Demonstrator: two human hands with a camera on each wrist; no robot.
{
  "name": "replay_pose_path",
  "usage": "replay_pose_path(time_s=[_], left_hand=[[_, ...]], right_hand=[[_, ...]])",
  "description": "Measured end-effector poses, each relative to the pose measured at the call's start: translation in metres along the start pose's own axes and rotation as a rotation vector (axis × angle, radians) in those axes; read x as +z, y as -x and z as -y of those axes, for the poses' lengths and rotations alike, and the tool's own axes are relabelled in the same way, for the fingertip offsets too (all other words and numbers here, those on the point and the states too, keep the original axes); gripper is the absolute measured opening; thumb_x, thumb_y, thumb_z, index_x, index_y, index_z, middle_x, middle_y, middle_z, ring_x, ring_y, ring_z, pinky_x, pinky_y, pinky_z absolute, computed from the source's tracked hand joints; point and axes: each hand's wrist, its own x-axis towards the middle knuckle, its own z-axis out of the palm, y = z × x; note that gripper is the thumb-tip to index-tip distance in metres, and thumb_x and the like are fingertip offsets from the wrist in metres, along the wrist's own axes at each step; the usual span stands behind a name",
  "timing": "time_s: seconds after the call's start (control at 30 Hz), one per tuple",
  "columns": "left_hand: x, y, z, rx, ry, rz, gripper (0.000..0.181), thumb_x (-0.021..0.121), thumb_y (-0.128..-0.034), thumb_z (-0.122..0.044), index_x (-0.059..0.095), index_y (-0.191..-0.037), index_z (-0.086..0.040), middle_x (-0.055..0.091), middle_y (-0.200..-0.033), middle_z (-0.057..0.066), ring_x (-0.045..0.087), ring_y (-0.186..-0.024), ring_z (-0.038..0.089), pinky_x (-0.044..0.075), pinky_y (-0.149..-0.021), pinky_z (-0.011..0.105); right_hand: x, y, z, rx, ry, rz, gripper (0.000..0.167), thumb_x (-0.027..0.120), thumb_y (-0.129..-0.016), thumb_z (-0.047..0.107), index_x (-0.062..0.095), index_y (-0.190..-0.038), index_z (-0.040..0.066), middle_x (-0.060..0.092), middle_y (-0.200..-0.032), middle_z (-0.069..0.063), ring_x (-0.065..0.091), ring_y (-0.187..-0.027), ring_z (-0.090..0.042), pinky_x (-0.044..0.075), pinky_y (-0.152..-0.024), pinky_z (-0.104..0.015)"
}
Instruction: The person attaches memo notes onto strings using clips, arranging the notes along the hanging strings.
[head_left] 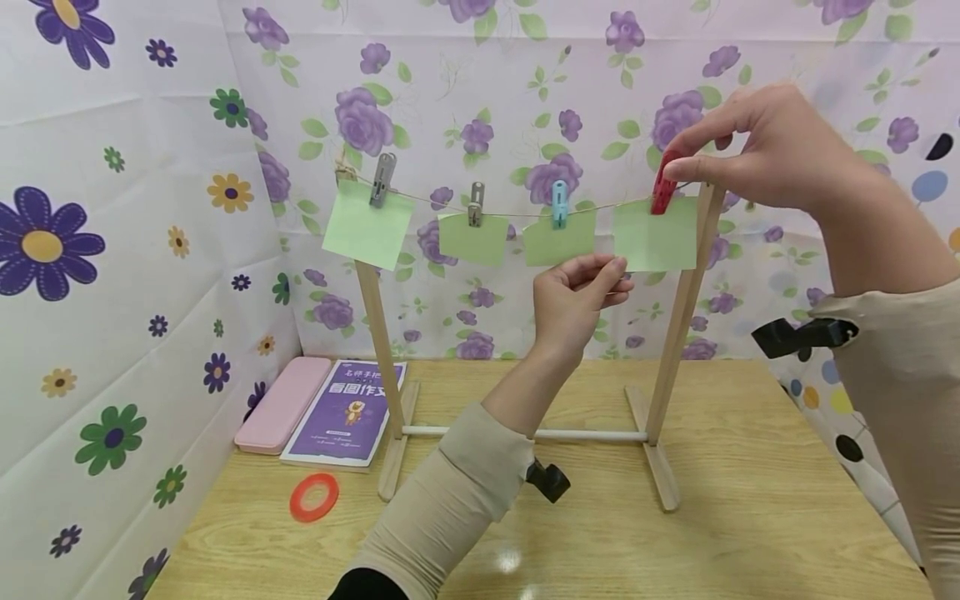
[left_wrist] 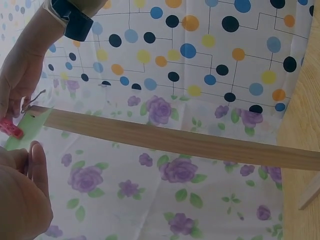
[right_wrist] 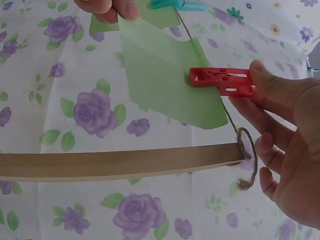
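Observation:
My right hand pinches a red clothespin between thumb and index finger at its upper end. The clothespin's lower end lies over the top edge of a green paper sheet, at the string beside the right post. My left hand pinches that sheet's lower left corner between thumb and fingers. Three more green sheets hang along the string: one under a light blue clothespin, one under a grey clothespin, and one at the far left under another grey clothespin.
The string runs between a left wooden post and a right wooden post, joined low down by a white rod. On the table, a pink case, a purple book and a red tape roll lie at left.

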Motion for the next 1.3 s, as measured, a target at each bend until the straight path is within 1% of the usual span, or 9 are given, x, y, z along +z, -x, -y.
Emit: replay_pose_path(time_s=[0.27, 0.53, 0.63, 0.7, 0.8, 0.93, 1.13, 1.23, 1.3], left_hand=[[0.000, 0.000, 0.000, -0.010, 0.007, 0.011, 0.011, 0.074, -0.0922, -0.005, 0.074, -0.098, 0.005, 0.073, -0.082, 0.011, 0.072, -0.070, 0.014, 0.064, -0.071, 0.030], [-0.001, 0.001, 0.003, -0.023, -0.023, 0.048, 0.013, 0.074, -0.0924, -0.005, 0.073, -0.101, 0.004, 0.073, -0.092, 0.018, 0.073, -0.073, 0.013, 0.065, -0.073, 0.032], [-0.001, 0.000, 0.004, -0.024, -0.024, 0.057, 0.013, 0.074, -0.0928, -0.005, 0.073, -0.103, 0.004, 0.073, -0.092, 0.018, 0.073, -0.073, 0.013, 0.065, -0.073, 0.032], [-0.002, 0.000, 0.004, -0.023, -0.024, 0.059, 0.013, 0.074, -0.0928, -0.005, 0.073, -0.103, 0.004, 0.073, -0.090, 0.015, 0.072, -0.072, 0.013, 0.065, -0.073, 0.032], [-0.002, 0.000, 0.004, -0.030, -0.040, 0.066, 0.013, 0.074, -0.0929, -0.005, 0.073, -0.103, 0.003, 0.073, -0.091, 0.014, 0.072, -0.073, 0.013, 0.065, -0.073, 0.032], [-0.004, 0.001, 0.004, -0.053, -0.069, 0.080, 0.016, 0.074, -0.0927, -0.004, 0.072, -0.106, 0.004, 0.073, -0.091, 0.011, 0.073, -0.075, 0.013, 0.064, -0.075, 0.031], [-0.008, 0.005, 0.007, -0.078, -0.097, 0.105, 0.020, 0.074, -0.0934, -0.007, 0.071, -0.110, 0.005, 0.073, -0.091, 0.005, 0.074, -0.080, 0.015, 0.064, -0.077, 0.032], [-0.015, 0.010, 0.009, -0.080, -0.149, 0.096, 0.017, 0.075, -0.0929, -0.010, 0.073, -0.107, 0.000, 0.073, -0.092, 0.005, 0.074, -0.081, 0.016, 0.064, -0.076, 0.032], [-0.023, 0.014, 0.011, -0.073, -0.219, 0.109, 0.016, 0.076, -0.0926, -0.012, 0.074, -0.106, -0.003, 0.074, -0.093, 0.003, 0.074, -0.082, 0.016, 0.064, -0.076, 0.031]], right_hand=[[-0.003, -0.001, -0.002, 0.066, 0.014, 0.086, 0.021, 0.079, -0.090, 0.021, 0.080, -0.107, 0.008, 0.067, -0.104, 0.009, 0.047, -0.093, -0.012, 0.047, -0.057, -0.012], [0.000, -0.002, -0.003, 0.110, -0.027, 0.082, 0.028, 0.077, -0.092, 0.024, 0.077, -0.116, 0.009, 0.069, -0.117, -0.014, 0.048, -0.096, -0.014, 0.049, -0.060, -0.009], [0.002, 0.000, -0.002, 0.110, -0.036, 0.072, 0.031, 0.075, -0.094, 0.023, 0.074, -0.121, 0.008, 0.067, -0.119, -0.014, 0.047, -0.099, -0.014, 0.047, -0.064, -0.005], [0.004, 0.001, -0.002, 0.099, -0.042, 0.045, 0.033, 0.074, -0.095, 0.023, 0.073, -0.124, 0.008, 0.066, -0.117, -0.006, 0.047, -0.101, -0.012, 0.046, -0.067, -0.005], [0.012, 0.003, -0.003, 0.031, -0.083, -0.095, 0.033, 0.075, -0.093, 0.017, 0.072, -0.124, 0.006, 0.065, -0.112, 0.010, 0.050, -0.106, -0.004, 0.044, -0.086, -0.009], [0.029, 0.004, -0.003, -0.083, -0.169, -0.417, 0.027, 0.074, -0.090, 0.013, 0.074, -0.112, -0.002, 0.068, -0.108, 0.018, 0.057, -0.108, 0.002, 0.040, -0.098, -0.017], [0.053, 0.016, 0.018, -0.128, -0.362, -0.862, 0.035, 0.069, -0.081, 0.023, 0.073, -0.089, -0.011, 0.073, -0.090, 0.008, 0.061, -0.089, -0.002, 0.045, -0.085, -0.019], [0.067, 0.028, 0.030, -0.141, -0.481, -1.011, 0.034, 0.072, -0.079, 0.023, 0.071, -0.081, -0.011, 0.072, -0.081, 0.003, 0.060, -0.080, -0.006, 0.045, -0.080, -0.020], [0.079, 0.038, 0.035, -0.152, -0.543, -1.073, 0.032, 0.073, -0.078, 0.021, 0.070, -0.077, -0.011, 0.072, -0.078, -0.001, 0.060, -0.075, -0.008, 0.046, -0.077, -0.020]])
